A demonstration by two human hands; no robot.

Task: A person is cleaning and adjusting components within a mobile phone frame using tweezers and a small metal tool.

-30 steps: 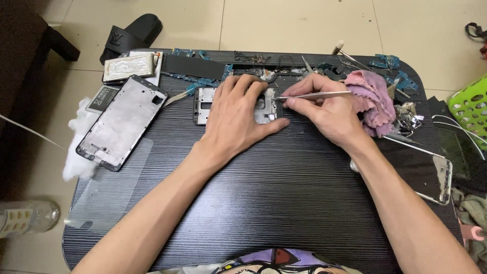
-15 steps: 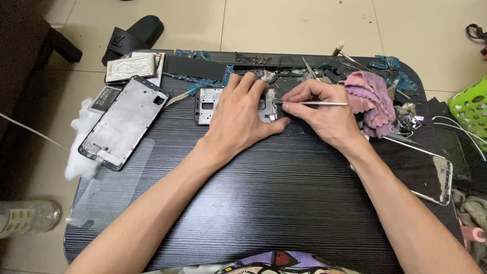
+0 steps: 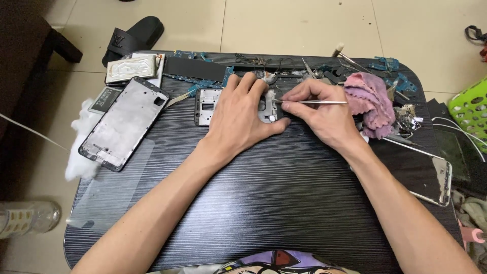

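Left hand lies flat, fingers spread, pressing the grey metal phone frame; right hand pinches thin steel tweezers over that frame's right end

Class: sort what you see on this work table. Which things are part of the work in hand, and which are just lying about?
In use:
- left hand, pressing flat on the small grey phone frame
- right hand, pinching the thin metal tool, tip at that frame

Lying about:
- large phone frame
- pink cloth
- battery
- clear film
- green basket
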